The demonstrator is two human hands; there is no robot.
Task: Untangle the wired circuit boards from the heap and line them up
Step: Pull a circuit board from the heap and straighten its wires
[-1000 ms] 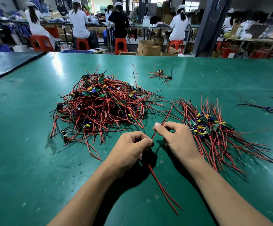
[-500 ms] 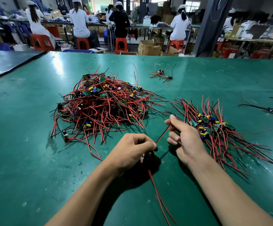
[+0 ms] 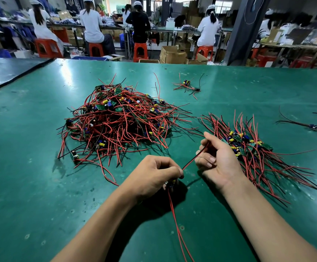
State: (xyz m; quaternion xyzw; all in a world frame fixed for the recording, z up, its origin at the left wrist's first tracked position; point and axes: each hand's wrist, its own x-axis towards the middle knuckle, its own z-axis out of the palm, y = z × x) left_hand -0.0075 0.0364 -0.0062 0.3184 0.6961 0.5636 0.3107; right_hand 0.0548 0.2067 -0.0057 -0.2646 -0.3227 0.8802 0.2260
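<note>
Fingers of the left hand (image 3: 153, 176) curl inward and pinch a small circuit board (image 3: 171, 183), which is mostly hidden beneath them; only a dark corner with a speck of yellow shows under the fingertips; two red leads (image 3: 176, 224) drop from the board below those fingers and run across the green table (image 3: 31, 186) toward its near edge; a red and black wire pair (image 3: 191, 160) leaves the top of the left fingers and stretches straight, up and to the right, into the right hand (image 3: 218, 161); the right fingers are bent round this pair with the thumb laid over it, nails of the lower fingers showing; beyond the left fingers and a little to their left lies the tangled heap (image 3: 119, 121) of boards with red and black wires, apart from both hands; just behind the right fingers, partly covered by that hand, lies the sorted row (image 3: 258, 148) of boards, its wires fanned roughly parallel; far beyond the fingers of both hands a stray board (image 3: 187, 85) sits alone on the table; well to the right of the right fingers another loose board (image 3: 312, 126) lies with its wires spread; past the far table edge, people (image 3: 91, 21) in white caps sit on orange stools (image 3: 139, 51) at other benches.
</note>
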